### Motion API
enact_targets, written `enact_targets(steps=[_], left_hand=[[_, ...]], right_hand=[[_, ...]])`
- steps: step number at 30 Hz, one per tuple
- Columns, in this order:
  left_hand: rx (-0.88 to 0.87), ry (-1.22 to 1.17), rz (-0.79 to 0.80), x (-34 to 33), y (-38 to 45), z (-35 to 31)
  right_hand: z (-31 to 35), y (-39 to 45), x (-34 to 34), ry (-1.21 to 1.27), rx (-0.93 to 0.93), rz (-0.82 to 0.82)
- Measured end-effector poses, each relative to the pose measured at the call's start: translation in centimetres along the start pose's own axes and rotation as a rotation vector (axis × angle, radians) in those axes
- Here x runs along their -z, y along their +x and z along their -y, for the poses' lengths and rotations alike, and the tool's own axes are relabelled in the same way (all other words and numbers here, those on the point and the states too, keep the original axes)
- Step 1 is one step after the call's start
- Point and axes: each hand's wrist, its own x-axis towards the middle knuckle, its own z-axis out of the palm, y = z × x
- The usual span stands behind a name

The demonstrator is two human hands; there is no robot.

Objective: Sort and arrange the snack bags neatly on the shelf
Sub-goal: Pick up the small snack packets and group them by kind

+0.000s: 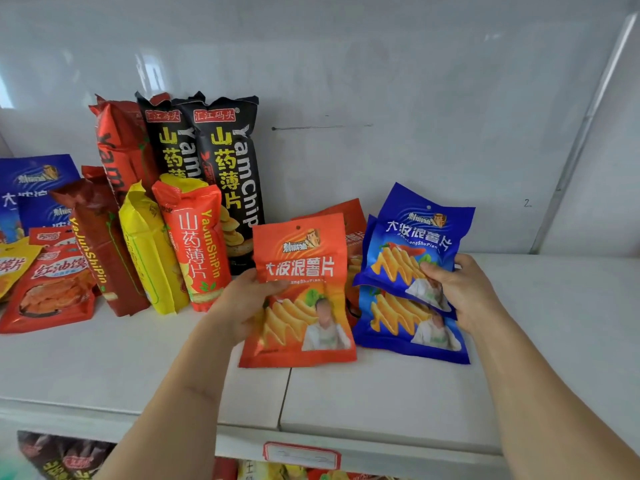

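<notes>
- Where the frame ends on the left, two blue bags and a yellow packet are cut off, so their full shapes cannot be made out.
- A second orange bag is largely hidden behind the front orange bag; only its upper edge and right side are seen.
- Of the lower blue bag, the top is covered by the upper blue bag lying over it.
- Below the white shelf, more packets are seen only in part, and the writing on the red-edged label on the shelf front is too blurred to read.
- The front orange bag is gripped at its left edge by the left hand, thumb on the front and fingers behind, with its bottom edge at the shelf.
- The upper blue bag is pinched at its right edge by the right hand, thumb laid across the front; it is tilted and lifted above the lower one.
- At the back, two tall black packets and one tall red packet are stood upright against the wall.
- In front of them three shorter packets are leaned together: one dark red, one yellow, one orange-red.
- Two red pouches are laid overlapping at the left.
</notes>
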Motion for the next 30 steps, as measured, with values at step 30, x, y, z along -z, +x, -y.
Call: enact_targets(steps=[30], left_hand=[[-0.225, 0.298, -0.348, -11.3, -1.6, 1.5]], right_hand=[[-0.5, -0.2, 1.9, 0.266, -0.033, 0.384]])
